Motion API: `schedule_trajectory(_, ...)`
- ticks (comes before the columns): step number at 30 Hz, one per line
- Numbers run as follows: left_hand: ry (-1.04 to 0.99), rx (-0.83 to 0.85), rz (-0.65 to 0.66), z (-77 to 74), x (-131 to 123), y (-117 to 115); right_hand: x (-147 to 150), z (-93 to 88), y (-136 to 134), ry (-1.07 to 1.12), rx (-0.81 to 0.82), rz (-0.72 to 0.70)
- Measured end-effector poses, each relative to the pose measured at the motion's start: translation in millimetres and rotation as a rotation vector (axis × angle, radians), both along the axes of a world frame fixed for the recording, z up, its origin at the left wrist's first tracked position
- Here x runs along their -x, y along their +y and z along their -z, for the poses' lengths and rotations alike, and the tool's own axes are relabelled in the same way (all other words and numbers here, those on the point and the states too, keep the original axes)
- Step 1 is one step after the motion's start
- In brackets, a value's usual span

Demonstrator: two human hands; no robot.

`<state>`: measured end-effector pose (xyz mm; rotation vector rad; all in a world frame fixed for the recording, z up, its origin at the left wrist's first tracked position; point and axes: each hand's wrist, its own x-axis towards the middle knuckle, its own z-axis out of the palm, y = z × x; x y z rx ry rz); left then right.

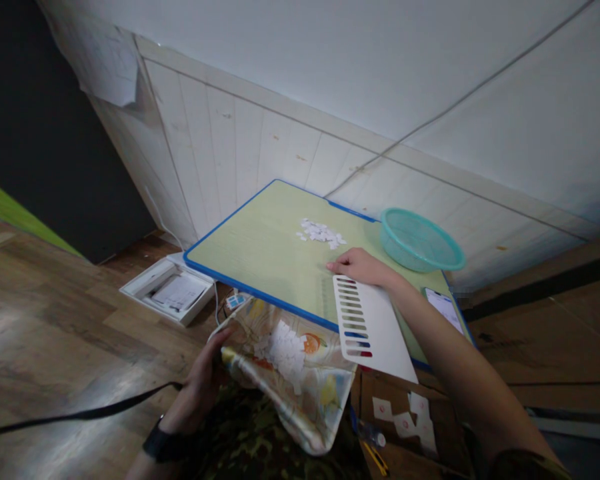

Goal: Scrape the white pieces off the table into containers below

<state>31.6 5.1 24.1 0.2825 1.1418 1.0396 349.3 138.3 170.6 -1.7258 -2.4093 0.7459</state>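
Holding the cloth: left hand (200,383), fingers (220,337) curled shut over the near-left edge of the patterned cloth (310,400), thumb side up; a dark wristband (163,443) sat on the wrist.
Patterned cloth: lay across the lap below the near edge of the surface (260,253), fruit print, sagging toward the right.
Paper pieces, lap lot (286,350): small white slips, heaped on the upper middle of the cloth, just right of the left hand.
Right hand (363,267): reached over the surface, knuckles up, fingers (337,267) together and half-curled, pointing left.
Right-hand contact: fingers lay along the far end of the slotted card (375,327); whether they gripped it or merely rested there could not be told.
Slotted card: white, a row of slots down its left side, the nearest few coloured; its near end overhung the edge of the surface.
Paper pieces, surface lot (321,233): loose scatter, just beyond the right hand, apart from it.
Basket (405,250): teal mesh, stood at the far right corner, near the right hand.
Phone (445,308): lay flat beside the right forearm.
White box (170,290): open, on the floor left of the surface.
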Motion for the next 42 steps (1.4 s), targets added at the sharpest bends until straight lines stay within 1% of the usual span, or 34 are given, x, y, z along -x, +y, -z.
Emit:
schedule_trajectory(2,0.002,-0.003,-0.001,-0.3,0.2,0.1,-1.5,-4.1,-0.6,-0.011,-0.013,-0.004)
schedule_trajectory(5,-0.013,0.001,-0.014,3.9,1.8,-0.1,-4.1,-9.5,-2.5,-0.014,-0.046,-0.029)
schedule_trajectory(7,-0.033,0.003,-0.016,6.5,2.7,-0.2,-7.1,-13.0,-3.7,-0.006,-0.087,-0.014)
schedule_trajectory(9,-0.031,0.008,-0.021,7.4,3.0,-0.3,-12.5,-16.6,-3.2,0.009,-0.112,0.057)
schedule_trajectory(11,-0.014,0.015,-0.02,6.9,2.8,-0.2,-21.1,-19.9,0.1,0.02,-0.15,0.18)
schedule_trajectory(12,-0.007,0.02,-0.015,6.5,2.7,-0.2,-26.5,-21.2,2.8,0.024,-0.195,0.252)
schedule_trajectory(14,-0.017,0.027,0.002,5.8,2.6,0.0,-38.3,-23.1,9.4,0.03,-0.35,0.405)
schedule_trajectory(18,-0.037,0.036,0.009,6.6,3.2,0.4,-57.7,-26.9,19.8,0.013,-0.764,0.676)
schedule_trajectory(21,-0.046,0.018,0.009,7.6,3.6,0.3,-61.1,-33.4,21.7,-0.033,-1.002,0.815)
schedule_trajectory(23,-0.037,0.001,0.002,7.6,3.6,0.0,-57.6,-39.0,22.0,-0.047,-1.099,0.869)
schedule_trajectory(27,-0.037,0.003,0.021,7.1,3.7,-0.2,-43.0,-48.1,25.8,-0.045,-1.179,0.893)
schedule_trajectory(31,-0.014,0.048,0.008,7.9,3.9,0.4,-28.0,-51.6,31.5,-0.059,-1.151,0.888)
schedule_trajectory(34,-0.015,0.049,0.026,7.8,3.8,0.6,-21.2,-50.9,33.6,-0.078,-1.107,0.865)
schedule_trajectory(39,-0.026,0.02,0.015,9.7,4.9,0.9,-17.5,-45.6,31.0,-0.152,-1.228,0.819)
schedule_trajectory(42,-0.022,0.032,0.009,12.5,5.9,1.0,-10.7,-41.5,22.0,-0.148,-1.218,0.79)
